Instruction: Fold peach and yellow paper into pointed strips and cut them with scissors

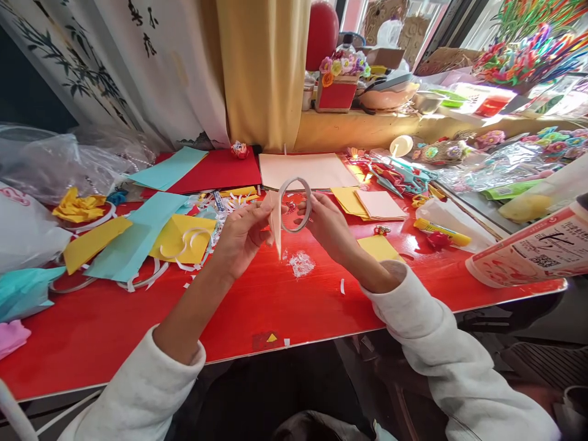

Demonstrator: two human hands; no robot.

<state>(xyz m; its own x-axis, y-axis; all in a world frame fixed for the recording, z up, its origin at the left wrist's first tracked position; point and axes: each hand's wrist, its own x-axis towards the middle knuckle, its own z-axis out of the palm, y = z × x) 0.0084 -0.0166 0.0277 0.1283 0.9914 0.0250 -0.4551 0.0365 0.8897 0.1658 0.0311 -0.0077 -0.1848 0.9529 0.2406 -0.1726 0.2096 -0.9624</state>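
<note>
My left hand (241, 239) pinches a light pink paper piece (276, 223), held upright and seen nearly edge-on above the red table. Beside it, my right hand (324, 223) grips a pale ring-shaped roll, apparently tape (295, 231), by its right side. The ring's left edge is against or very close to the paper; I cannot tell if they touch. Below both hands lies a small pile of white shreds (302, 264). Yellow and pink paper squares (380, 204) rest just beyond my right hand.
Blue strips (138, 236), yellow sheets (186, 239) and paper scraps cover the red table's (239, 324) left side. Large pink sheets (305, 170) lie at the back. Scissors (404, 174), a glue stick (441, 233) and a big cup (533, 248) are on the right.
</note>
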